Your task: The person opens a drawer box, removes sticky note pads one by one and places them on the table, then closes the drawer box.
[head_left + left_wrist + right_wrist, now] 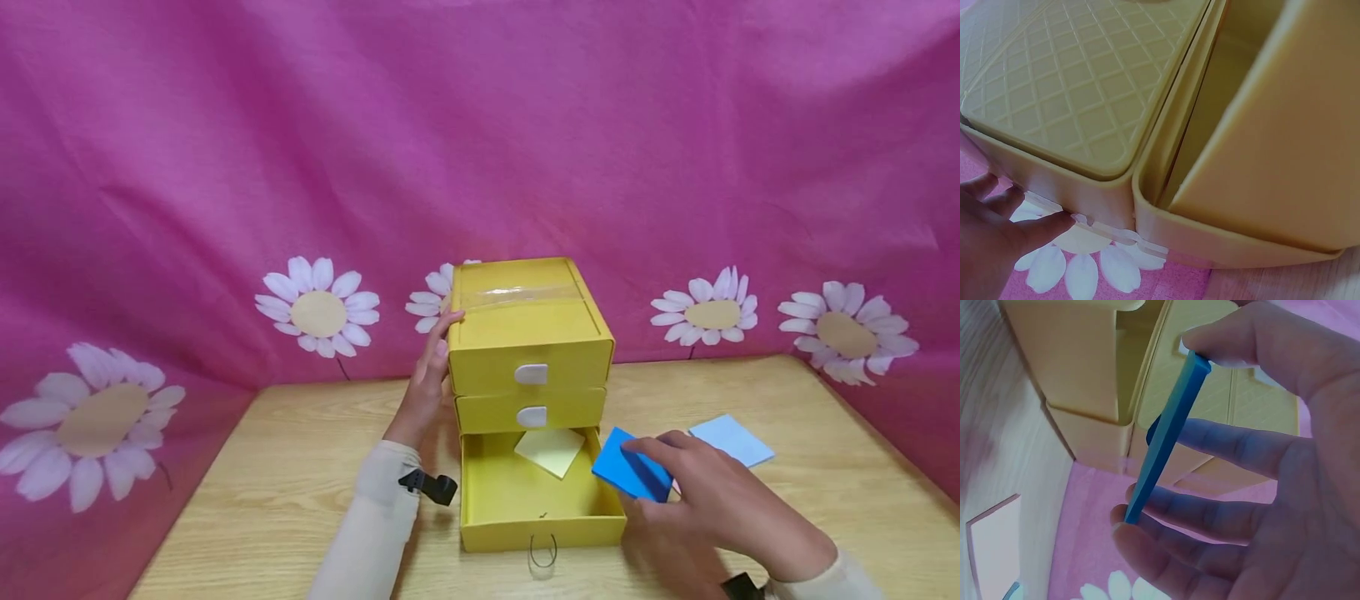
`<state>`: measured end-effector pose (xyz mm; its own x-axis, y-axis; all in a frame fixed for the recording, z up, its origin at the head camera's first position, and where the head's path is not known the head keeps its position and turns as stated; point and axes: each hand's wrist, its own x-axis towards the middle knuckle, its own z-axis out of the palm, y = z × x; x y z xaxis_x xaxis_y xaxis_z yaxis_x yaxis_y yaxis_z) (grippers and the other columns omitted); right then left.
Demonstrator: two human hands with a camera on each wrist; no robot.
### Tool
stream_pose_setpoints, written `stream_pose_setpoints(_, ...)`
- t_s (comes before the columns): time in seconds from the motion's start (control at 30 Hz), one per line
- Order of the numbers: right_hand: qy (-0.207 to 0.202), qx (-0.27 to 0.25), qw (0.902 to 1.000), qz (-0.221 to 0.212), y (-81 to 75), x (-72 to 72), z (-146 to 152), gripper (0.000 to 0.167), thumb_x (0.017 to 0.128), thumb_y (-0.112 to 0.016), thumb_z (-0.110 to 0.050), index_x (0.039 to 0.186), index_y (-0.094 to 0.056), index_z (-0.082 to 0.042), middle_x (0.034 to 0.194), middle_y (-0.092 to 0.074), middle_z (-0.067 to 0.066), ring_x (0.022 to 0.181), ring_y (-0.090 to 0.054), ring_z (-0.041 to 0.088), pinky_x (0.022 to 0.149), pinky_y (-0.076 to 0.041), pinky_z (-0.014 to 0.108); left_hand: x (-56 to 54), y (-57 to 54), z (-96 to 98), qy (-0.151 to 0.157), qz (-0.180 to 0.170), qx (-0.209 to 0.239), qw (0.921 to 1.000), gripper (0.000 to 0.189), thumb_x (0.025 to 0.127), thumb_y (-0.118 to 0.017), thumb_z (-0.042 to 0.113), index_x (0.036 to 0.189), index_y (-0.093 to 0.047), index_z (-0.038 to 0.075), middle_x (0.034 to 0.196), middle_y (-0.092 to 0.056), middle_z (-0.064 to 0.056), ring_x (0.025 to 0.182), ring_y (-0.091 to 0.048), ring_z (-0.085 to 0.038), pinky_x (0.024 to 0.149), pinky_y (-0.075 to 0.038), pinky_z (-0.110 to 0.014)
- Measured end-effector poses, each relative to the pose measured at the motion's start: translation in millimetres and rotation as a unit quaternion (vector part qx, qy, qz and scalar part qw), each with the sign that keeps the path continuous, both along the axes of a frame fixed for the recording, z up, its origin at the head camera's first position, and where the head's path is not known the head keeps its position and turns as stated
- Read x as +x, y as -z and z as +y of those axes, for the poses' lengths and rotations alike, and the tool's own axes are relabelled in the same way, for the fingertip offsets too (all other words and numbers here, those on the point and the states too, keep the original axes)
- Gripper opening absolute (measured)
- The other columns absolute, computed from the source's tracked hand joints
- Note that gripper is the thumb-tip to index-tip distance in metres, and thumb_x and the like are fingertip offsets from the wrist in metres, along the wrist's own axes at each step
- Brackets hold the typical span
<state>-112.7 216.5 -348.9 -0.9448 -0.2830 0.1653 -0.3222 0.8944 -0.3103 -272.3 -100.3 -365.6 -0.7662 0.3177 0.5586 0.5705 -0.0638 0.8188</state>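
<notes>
A yellow three-drawer box [528, 325] stands on the table, its bottom drawer [495, 537] pulled out. In that drawer a pale yellow sticky note pad [551, 450] lies toward the back. My left hand [426, 392] rests against the box's left side; in the left wrist view its fingers [1041, 231] touch the wall, straight. Beside the drawer's right wall, my right hand [708, 496] holds a blue sticky note pad [630, 465] in the air. The right wrist view shows this blue pad [1166, 440] edge-on, pinched between thumb and fingers.
A light blue sticky note pad [731, 440] lies on the wooden table [300, 492], right of the box. A pale pink pad [997, 544] shows in the right wrist view. Behind the table hangs a pink cloth [480, 150] with white flowers.
</notes>
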Motion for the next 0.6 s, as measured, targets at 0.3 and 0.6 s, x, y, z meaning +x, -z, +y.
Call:
stream_pose_setpoints(0.3,0.017,0.007,0.9996,-0.02,0.1,-2.9,17.4,0.065,0.07,-0.081,-0.038,0.127,-0.061,-0.017,0.112,-0.061,0.011,0.09,-0.058,0.024,0.066,-0.053,0.046,0.8,0.2,-1.2,0.013,0.003,0.017,0.9998,0.052,0.101,-0.026,0.035,0.149,-0.031,0.014,0.162,-0.004,-0.005,0.145,-0.013,-0.024,0.109,-0.022,-0.059)
stream_pose_setpoints(0.6,0.046,0.036,0.997,-0.05,-0.4,-4.9,35.4,0.068,0.071,-0.08,-0.041,0.128,-0.059,-0.012,0.108,-0.061,0.013,0.09,-0.056,0.026,0.067,-0.052,0.047,0.9,-1.0,0.0,0.016,-0.002,0.017,0.9997,0.053,0.101,-0.026,0.036,0.149,-0.029,0.015,0.162,-0.001,-0.007,0.143,-0.019,-0.027,0.108,-0.025,-0.058)
